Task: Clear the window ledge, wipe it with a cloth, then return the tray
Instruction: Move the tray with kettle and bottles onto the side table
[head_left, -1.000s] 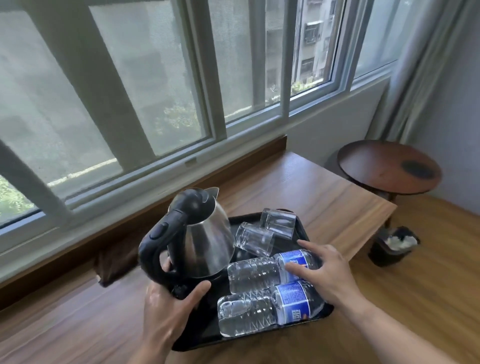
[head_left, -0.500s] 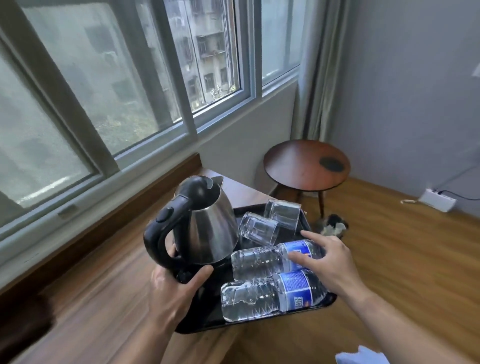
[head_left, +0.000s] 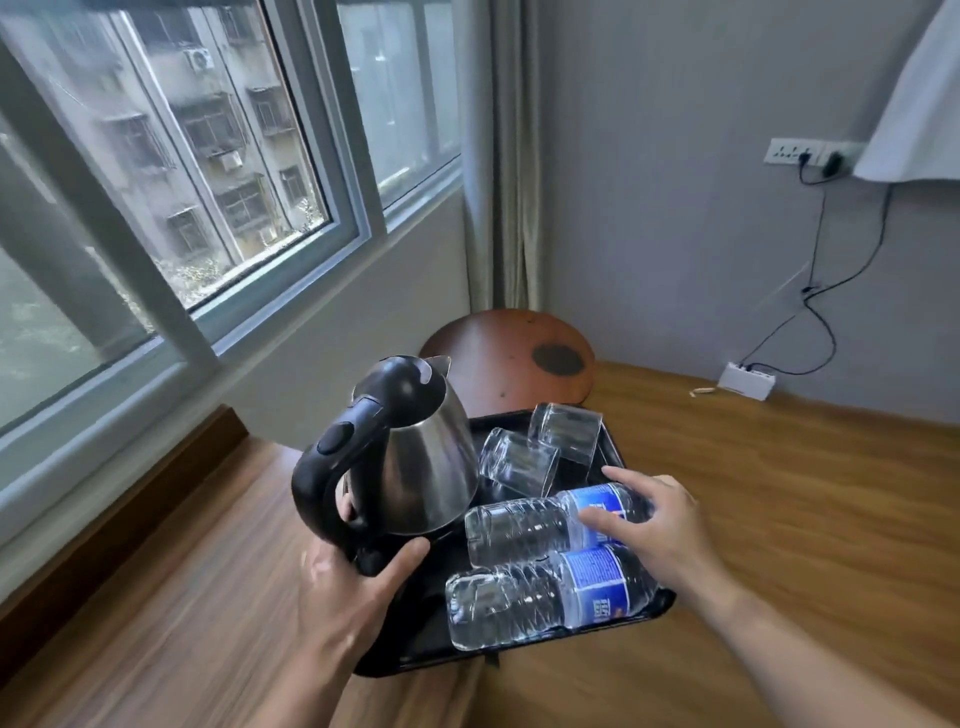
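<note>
At near-left edge of black rectangular plastic tray (head_left: 410, 644): left hand (head_left: 345, 587) grips rim, thumb over top beside kettle base. Right hand (head_left: 662, 525) holds far-right side, fingers spread flat over upper of two clear plastic water bottles with blue labels (head_left: 545, 597), lying sideways. Stainless steel kettle with black handle (head_left: 405, 462) upright on tray; two clear glass tumblers (head_left: 540, 447) tipped behind bottles. Tray held above wooden ledge (head_left: 171, 597). Round dark wooden side table (head_left: 509, 353) beyond.

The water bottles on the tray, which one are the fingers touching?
The farther water bottle, next to the glasses. The right hand lays its fingers across that bottle's blue label; the nearer bottle lies untouched by them.
</note>
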